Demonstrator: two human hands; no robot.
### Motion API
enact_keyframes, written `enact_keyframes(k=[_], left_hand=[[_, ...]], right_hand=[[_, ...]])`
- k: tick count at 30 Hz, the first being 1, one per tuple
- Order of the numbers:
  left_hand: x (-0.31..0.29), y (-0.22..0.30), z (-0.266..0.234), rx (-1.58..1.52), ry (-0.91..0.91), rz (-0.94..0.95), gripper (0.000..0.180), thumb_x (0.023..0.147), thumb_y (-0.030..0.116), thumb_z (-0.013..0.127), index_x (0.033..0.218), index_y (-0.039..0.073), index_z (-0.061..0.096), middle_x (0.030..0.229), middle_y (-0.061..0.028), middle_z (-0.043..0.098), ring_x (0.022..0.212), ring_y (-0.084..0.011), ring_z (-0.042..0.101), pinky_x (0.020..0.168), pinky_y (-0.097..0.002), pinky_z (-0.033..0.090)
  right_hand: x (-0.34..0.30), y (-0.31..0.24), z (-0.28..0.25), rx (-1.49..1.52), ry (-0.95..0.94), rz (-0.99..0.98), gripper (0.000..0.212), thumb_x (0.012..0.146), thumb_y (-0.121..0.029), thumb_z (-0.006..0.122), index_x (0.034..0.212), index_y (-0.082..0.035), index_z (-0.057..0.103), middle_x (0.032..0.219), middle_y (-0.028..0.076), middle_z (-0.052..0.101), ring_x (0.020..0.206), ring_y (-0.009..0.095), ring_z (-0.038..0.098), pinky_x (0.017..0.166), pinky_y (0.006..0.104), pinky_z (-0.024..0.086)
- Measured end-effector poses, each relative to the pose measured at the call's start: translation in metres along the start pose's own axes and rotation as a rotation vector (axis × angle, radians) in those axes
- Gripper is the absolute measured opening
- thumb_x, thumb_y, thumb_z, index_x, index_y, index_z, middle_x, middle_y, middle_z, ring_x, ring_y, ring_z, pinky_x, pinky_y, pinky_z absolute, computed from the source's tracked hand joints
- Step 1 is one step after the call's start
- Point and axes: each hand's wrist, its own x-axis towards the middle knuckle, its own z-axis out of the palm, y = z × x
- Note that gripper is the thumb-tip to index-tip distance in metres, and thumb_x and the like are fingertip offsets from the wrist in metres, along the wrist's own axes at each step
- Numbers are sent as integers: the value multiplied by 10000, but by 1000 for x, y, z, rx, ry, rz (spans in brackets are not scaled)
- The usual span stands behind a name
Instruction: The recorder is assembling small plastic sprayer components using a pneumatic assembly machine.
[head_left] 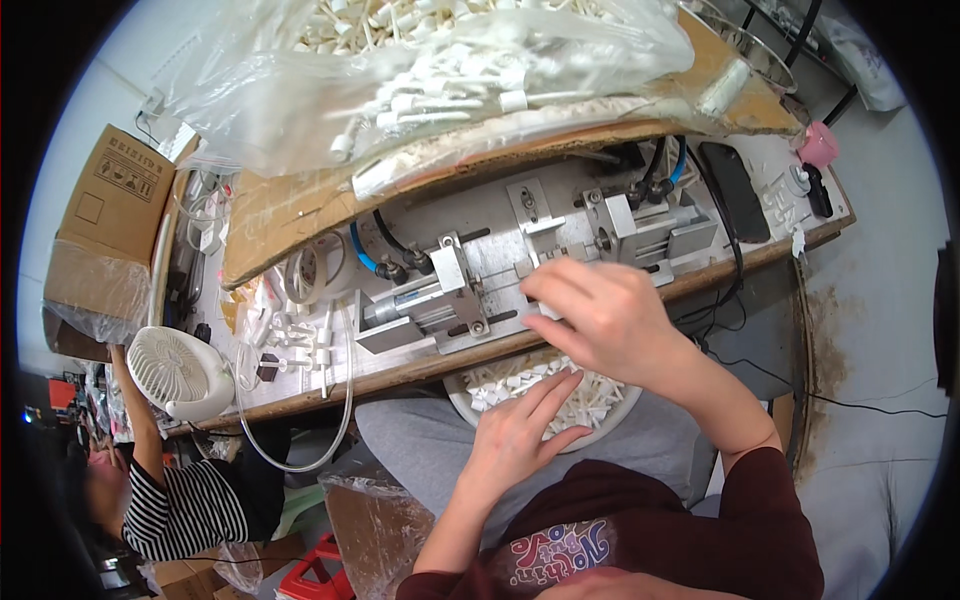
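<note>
Small white plastic parts [520,385] filled a round pale bowl [610,425] sitting in the person's lap, tucked just under the bench edge, which looked like a handy spot for grabbing pieces without reaching far. Left hand [515,435] lay on that pile with the fingers [548,392] stretched out long and close together, tips resting on the parts. Honestly couldn't tell if anything was pinched underneath.

Right hand [600,320] was up over the front of the metal fixture [520,270], fingers [545,290] curled in and bunched at the tips, hovering right at the little slot area in the middle. If a part was held in there, the knuckles hid it, so no call on that.

Going outward: the fixture was bolted flat on the wooden bench [300,395] with blue air hoses [362,250] running into it, cylinders left and right facing the centre, presumably so a piece gets pressed between them. A big clear bag of white parts [420,70] sat on a cardboard sheet [290,215] propped over the back of the bench, looked like bulk stock kept overhead. A black phone [735,190] lay to the right, a small white fan [180,372] stood at the left end, plus a cardboard box [110,215] beyond it. Someone in a striped sleeve [175,510] was down at lower left.
</note>
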Motion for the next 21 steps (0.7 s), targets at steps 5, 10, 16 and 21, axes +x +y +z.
enact_keyframes(k=[5,10,16,21], left_hand=[[-11,-3,5,-22,68,38,565,748,254,840,1248,74,649,1151,-82,703,730,-194,706,625,-293,558],[-4,4,-13,17,243,167,479,720,148,854,1158,37,697,1072,-105,733,756,-194,711,652,-281,552],[45,7,-78,316,614,339,484,706,45,837,1162,6,681,1187,-153,687,1027,-296,653,889,-377,510],[129,15,-129,945,566,379,578,715,121,813,1269,106,650,1315,-60,614,1211,-256,546,1020,-404,430]], right_hand=[[85,39,-40,-188,566,-209,185,825,-158,709,985,-75,670,884,91,641,762,288,627,707,382,505],[145,81,-70,-380,196,155,212,863,-193,712,1026,-56,702,1022,99,701,873,285,678,759,356,529],[113,66,-42,-328,10,-434,125,760,-117,692,871,-66,668,859,57,630,780,230,630,724,365,507],[80,54,-38,-405,-7,-576,54,706,-106,636,692,-79,592,798,27,566,809,183,610,750,311,502]])
